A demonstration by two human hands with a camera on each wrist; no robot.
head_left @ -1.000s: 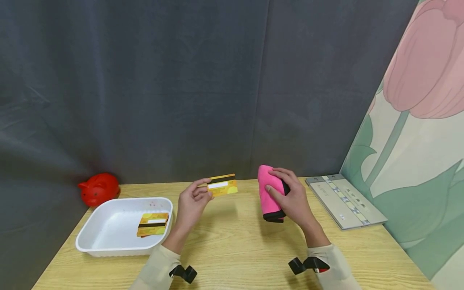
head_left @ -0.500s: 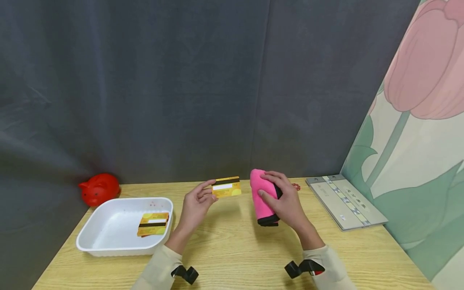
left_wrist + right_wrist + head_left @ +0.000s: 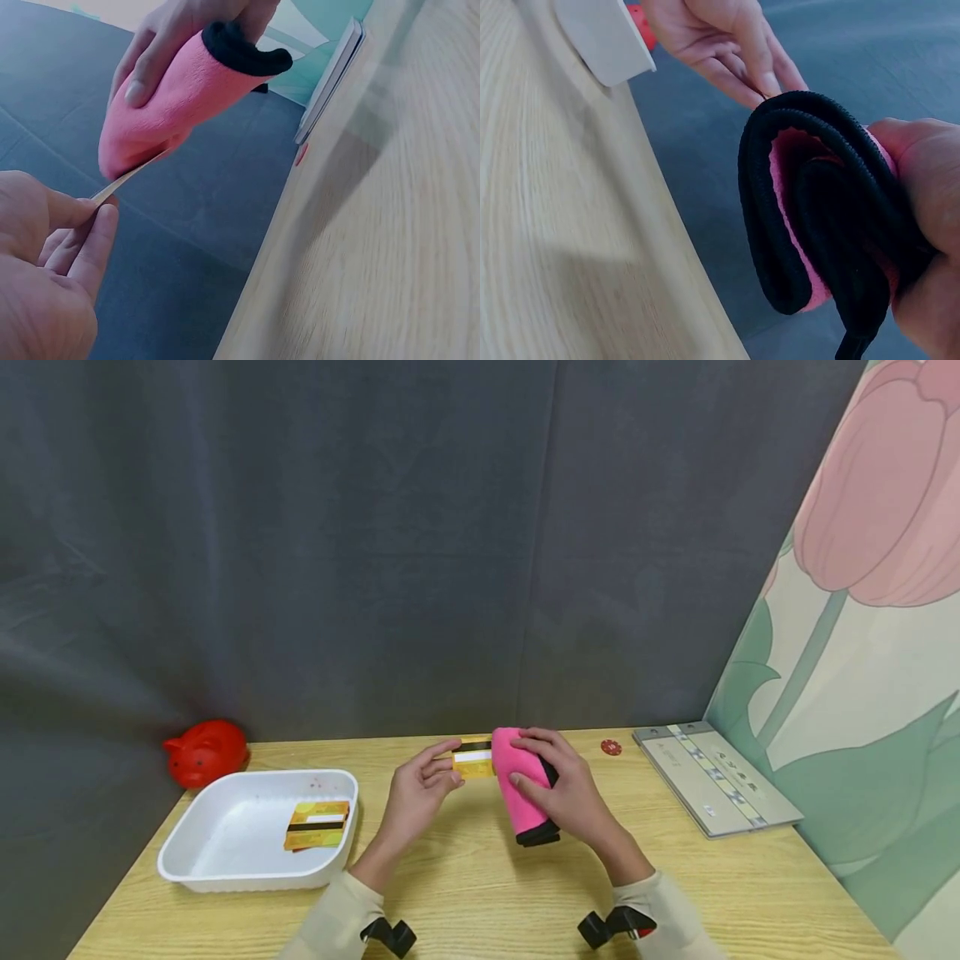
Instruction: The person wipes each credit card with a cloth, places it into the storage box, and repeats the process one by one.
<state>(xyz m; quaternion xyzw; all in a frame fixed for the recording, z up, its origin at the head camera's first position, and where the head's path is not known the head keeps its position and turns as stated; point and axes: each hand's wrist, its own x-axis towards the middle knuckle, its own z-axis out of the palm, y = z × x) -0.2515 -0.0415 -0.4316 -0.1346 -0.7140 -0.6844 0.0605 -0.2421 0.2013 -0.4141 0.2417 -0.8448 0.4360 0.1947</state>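
My left hand [image 3: 415, 793] pinches a yellow card [image 3: 474, 760] with a dark stripe and a white strip, holding it above the table. In the head view the card's right end meets the folded pink cloth [image 3: 517, 785], which covers part of it. My right hand [image 3: 558, 785] grips this black-edged cloth from the right, thumb in front and fingers over the top. The left wrist view has the card edge-on, its far end against the underside of the cloth [image 3: 165, 105]. From the right wrist view, the cloth's folded black edges [image 3: 780, 225] face the camera and the card is mostly hidden.
A white plastic tray [image 3: 176, 860] at left holds several yellow cards [image 3: 317, 825]. Behind it sits a red piggy bank [image 3: 206, 753]. A red round chip [image 3: 611, 747] lies at the back, left of a grey album-like book [image 3: 716, 777] beside the flowered wall.
My right hand has carried the pink cloth left and slightly nearer, uncovering the red chip. My left hand has moved the card slightly right, and card and cloth have come together.
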